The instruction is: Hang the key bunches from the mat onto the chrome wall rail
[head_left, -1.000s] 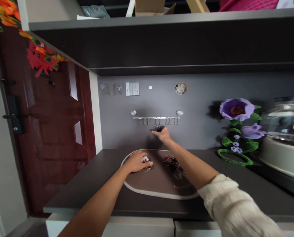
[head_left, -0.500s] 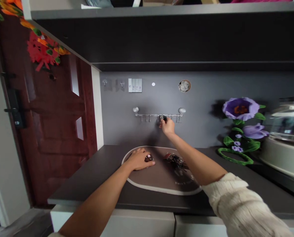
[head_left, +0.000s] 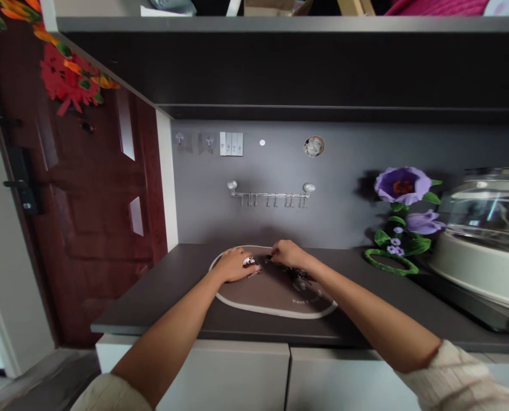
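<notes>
My left hand [head_left: 233,265] rests on the brown mat [head_left: 246,299]. Its thumb and fingers curve around a keychain [head_left: 249,261] with a white, black and pink charm and small metal parts, partly hidden by the hand. Low over the back of the mat, my right hand [head_left: 289,254] has curled fingers closed on a small black object [head_left: 269,258], of which little shows. Under my right wrist lies a dark bunch of keys [head_left: 301,275], mostly covered by the hand and forearm. Above both hands, a clear hook rail [head_left: 271,195] is fixed to the grey wall.
Purple craft flowers [head_left: 402,185] and a white appliance with a clear lid [head_left: 481,257] stand at the right. A deep shelf [head_left: 280,68] overhangs the dark counter [head_left: 164,291]. A red-brown door [head_left: 96,228] is on the left.
My right hand has come down from the hook rail to the mat with the small black object. My left hand stays on the mat, and more of the charm shows.
</notes>
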Motion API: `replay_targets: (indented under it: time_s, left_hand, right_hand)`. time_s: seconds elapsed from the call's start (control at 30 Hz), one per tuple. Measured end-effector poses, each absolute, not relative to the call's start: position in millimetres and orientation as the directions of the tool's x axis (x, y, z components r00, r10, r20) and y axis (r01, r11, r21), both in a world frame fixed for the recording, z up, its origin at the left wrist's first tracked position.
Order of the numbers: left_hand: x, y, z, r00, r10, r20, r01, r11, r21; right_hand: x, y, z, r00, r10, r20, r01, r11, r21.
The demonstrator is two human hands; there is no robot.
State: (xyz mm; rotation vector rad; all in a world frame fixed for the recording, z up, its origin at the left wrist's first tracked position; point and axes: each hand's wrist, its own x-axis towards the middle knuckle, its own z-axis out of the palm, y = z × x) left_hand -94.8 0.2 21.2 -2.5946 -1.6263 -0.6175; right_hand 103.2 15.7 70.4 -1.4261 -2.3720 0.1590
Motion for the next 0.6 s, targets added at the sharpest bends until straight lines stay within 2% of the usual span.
replay_targets:
  time_s: [0.07, 0.17, 0.23, 0.3, 0.37, 0.43, 0.6]
  left_hand:
    - [-97.3, -1.2, 22.3, 0.359, 0.866, 0.348, 0.858, -0.453, 0.243]
    - [-97.7, -5.4, 24.1, 0.277, 0.857, 0.434, 0.823, -0.445, 0.354]
    - [-94.8, -11.8, 28.1, 0.229, 0.838, 0.496, 0.768, -0.469, 0.437]
    - [-89.5, -22.0, 37.0, 0.251, 0.83, 0.498, 0.668, -0.521, 0.531]
    - [-82.6, -35.1, 51.1, 0.329, 0.851, 0.41, 0.523, -0.526, 0.671]
    - [-75.3, -48.2, 68.2, 0.42, 0.856, 0.303, 0.371, -0.467, 0.803]
    - [-61.7, -61.2, 93.4, 0.564, 0.783, 0.263, -0.049, -0.286, 0.957]
  right_hand:
    - [110.9, 8.7, 70.7, -0.452, 0.868, 0.206, 0.833, 0.493, -0.25]
    - [122.5, 1.9, 81.7, -0.5, 0.839, 0.213, 0.788, 0.543, -0.29]
    - [129.5, -4.2, 93.6, -0.539, 0.818, 0.203, 0.728, 0.573, -0.377]
    - [135.2, -13.9, 106.8, -0.613, 0.783, 0.109, 0.641, 0.573, -0.511]
    - [139.1, -26.5, 119.2, -0.676, 0.737, 0.018, 0.517, 0.49, -0.702]
    - [141.1, -38.6, 128.2, -0.723, 0.689, -0.053, 0.413, 0.369, -0.833]
    - [141.7, -47.1, 123.4, -0.626, 0.776, 0.077, 0.106, 0.182, -0.977]
